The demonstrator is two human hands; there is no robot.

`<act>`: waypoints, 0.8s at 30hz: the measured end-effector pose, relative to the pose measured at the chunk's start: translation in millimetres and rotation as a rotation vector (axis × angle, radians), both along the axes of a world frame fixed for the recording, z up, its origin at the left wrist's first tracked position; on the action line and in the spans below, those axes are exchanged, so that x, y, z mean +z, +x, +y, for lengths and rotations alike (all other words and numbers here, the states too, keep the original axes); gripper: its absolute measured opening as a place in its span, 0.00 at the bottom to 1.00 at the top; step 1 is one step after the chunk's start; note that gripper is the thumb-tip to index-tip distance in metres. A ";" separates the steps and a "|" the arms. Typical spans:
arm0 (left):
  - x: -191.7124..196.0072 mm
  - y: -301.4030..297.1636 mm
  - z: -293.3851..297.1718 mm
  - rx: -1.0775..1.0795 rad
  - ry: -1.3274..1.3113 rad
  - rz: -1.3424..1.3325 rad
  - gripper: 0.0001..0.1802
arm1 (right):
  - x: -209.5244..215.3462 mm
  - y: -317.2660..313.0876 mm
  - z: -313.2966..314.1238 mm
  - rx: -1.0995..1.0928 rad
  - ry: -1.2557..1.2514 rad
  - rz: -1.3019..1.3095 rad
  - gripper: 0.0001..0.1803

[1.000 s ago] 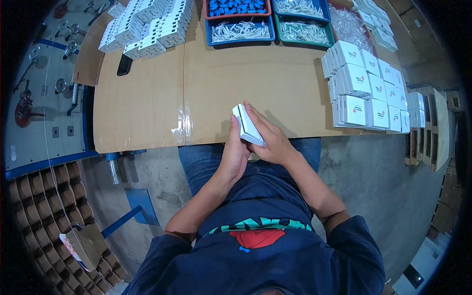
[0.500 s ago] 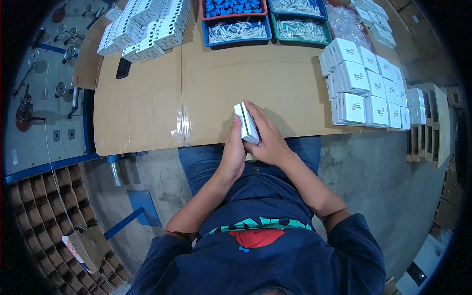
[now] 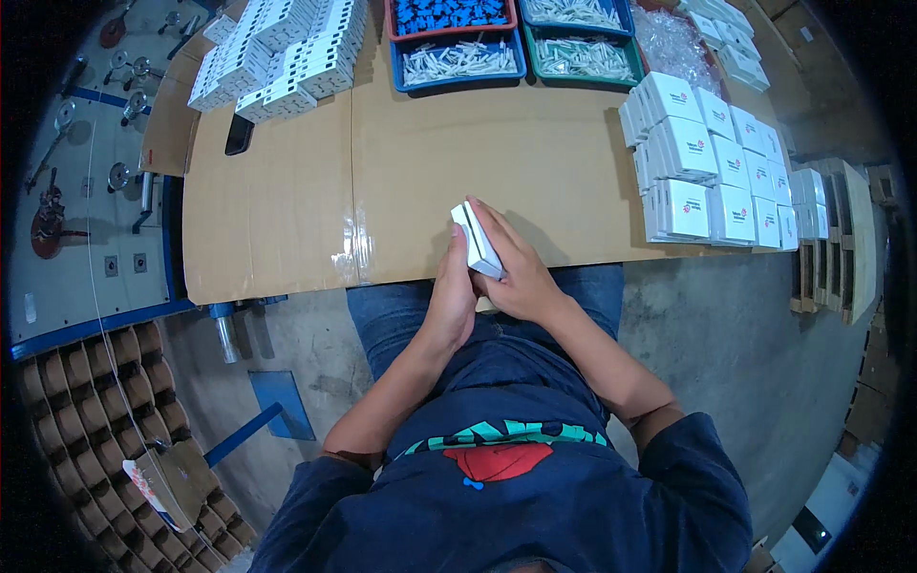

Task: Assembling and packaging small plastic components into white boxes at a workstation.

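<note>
Between my two hands, at the table's near edge, is a flat white plastic case (image 3: 477,241), tilted, with a dark line running along its side. My left hand (image 3: 452,291) presses on it from the left, thumb up along its edge. Wrapped around the right side is my right hand (image 3: 519,272), its fingers stretched over the far end. Both hands are closed on the case; its underside and the fingertips below are hidden.
Stacks of white cases (image 3: 731,167) stand on the right of the cardboard-covered table (image 3: 272,215). White slotted pieces (image 3: 287,48) are piled at back left by a black phone (image 3: 239,134). Trays hold blue parts (image 3: 449,13) and pale plastic pins (image 3: 460,61); a clear plastic bag (image 3: 673,46) lies beside them.
The case has shifted very slightly to the left and turned a little in my hands. My left thumb sits lower beside it; both hands still grip it.
</note>
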State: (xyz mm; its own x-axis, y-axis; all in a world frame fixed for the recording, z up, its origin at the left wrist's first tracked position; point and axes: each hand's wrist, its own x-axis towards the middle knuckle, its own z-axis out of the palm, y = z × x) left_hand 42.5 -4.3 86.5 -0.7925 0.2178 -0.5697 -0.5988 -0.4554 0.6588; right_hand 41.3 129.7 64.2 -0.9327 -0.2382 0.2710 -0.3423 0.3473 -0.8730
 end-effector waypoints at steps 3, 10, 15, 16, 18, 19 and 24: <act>-8.8 -10.6 -8.6 -0.081 -0.129 0.133 0.33 | 7.5 -2.1 3.7 -0.028 -0.014 -0.004 0.47; -26.8 -46.3 -18.9 0.272 -0.216 0.329 0.33 | 20.3 7.8 -5.6 -0.005 -0.074 -0.073 0.34; -54.7 -51.7 -27.6 0.283 -0.071 0.366 0.38 | 24.4 11.4 -9.2 0.027 -0.012 -0.044 0.34; -55.2 -52.0 -27.8 0.311 -0.021 0.361 0.41 | 23.9 12.3 -9.8 0.024 -0.013 -0.045 0.34; -56.0 -52.6 -28.7 0.320 -0.017 0.372 0.43 | 23.3 14.1 -11.3 0.038 -0.035 -0.034 0.36; -55.7 -52.3 -29.3 0.334 -0.011 0.384 0.44 | 24.0 14.9 -12.1 0.037 -0.036 -0.035 0.36; -67.7 -50.7 -34.1 0.345 0.040 0.381 0.44 | 23.1 17.6 -14.6 0.103 -0.004 -0.018 0.35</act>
State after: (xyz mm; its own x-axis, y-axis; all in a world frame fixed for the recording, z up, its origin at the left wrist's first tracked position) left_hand -8.2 -38.4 18.9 -0.9717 -0.0769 -0.2234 -0.1305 -0.6134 0.7789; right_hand 59.0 115.0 87.3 -0.9081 -0.3320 0.2553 -0.3601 0.3075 -0.8808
